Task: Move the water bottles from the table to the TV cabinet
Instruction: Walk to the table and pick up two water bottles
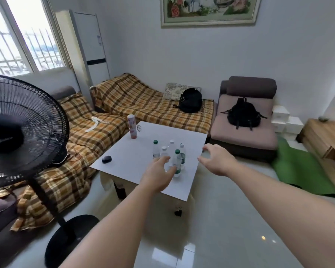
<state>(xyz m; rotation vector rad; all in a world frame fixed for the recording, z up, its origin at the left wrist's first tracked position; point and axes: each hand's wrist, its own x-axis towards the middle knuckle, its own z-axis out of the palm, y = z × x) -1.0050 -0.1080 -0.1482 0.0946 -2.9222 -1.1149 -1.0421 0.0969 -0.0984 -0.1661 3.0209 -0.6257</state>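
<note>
Several clear water bottles (172, 155) with green or white caps stand clustered on the white table (124, 161). The nearest one, green-capped (177, 163), stands just right of my left hand (158, 175), whose fingers are spread around it without a closed grip. My right hand (216, 161) hovers open over the table's right edge, apart from the bottles. A wooden cabinet (325, 138) shows at the far right edge.
A tall pink can (132, 126) and a black mouse (106, 159) sit on the table. A black standing fan (21, 136) is close on the left. Plaid-covered sofas (143, 101), an armchair with a backpack (242, 115) and a green mat (298, 167) surround the table.
</note>
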